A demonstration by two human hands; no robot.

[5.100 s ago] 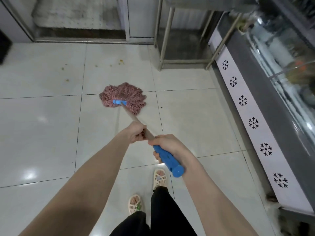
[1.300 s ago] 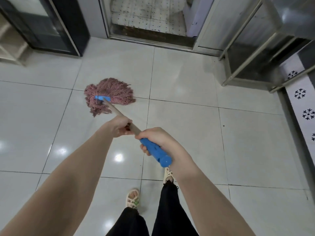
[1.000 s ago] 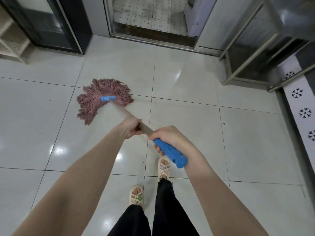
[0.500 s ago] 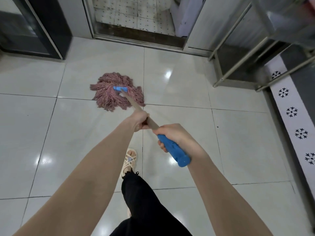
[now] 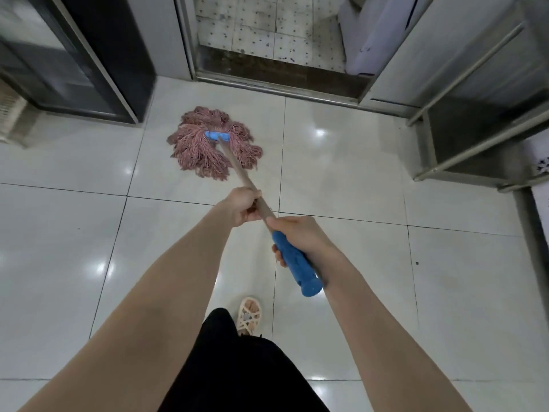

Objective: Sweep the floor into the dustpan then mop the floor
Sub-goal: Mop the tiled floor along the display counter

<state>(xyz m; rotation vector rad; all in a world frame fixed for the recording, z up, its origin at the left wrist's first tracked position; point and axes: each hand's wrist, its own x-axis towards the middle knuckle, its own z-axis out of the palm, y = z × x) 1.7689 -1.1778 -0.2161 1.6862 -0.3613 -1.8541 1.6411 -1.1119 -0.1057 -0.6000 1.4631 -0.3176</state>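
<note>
Mop in both hands, angled down and away from the person. Mop head is a flat, splayed fan of pinkish-red stringy yarn, shaggy, lying on the floor just short of the doorway sill. Blue plastic clamp, a short bar, sits on top of the yarn where the pole joins. Pole is thin, round, pale wood or similar; the near end carries a thick blue cylindrical grip with a rounded cap.

Left hand is wrapped tight round the bare pole, fingers curled under. Right hand is just behind it, clamped round the top of the blue grip, fingertips showing on the underside. The hands are close, not quite touching.

Floor is large glossy white square tiles with thin dark grout lines and bright light spots. Beyond the sill are duller, speckled small tiles. Dark glass-fronted cabinet with metal edging far left. Steel frame with slim angled legs at right. Woven beige sandal and black trouser leg below the arms.
</note>
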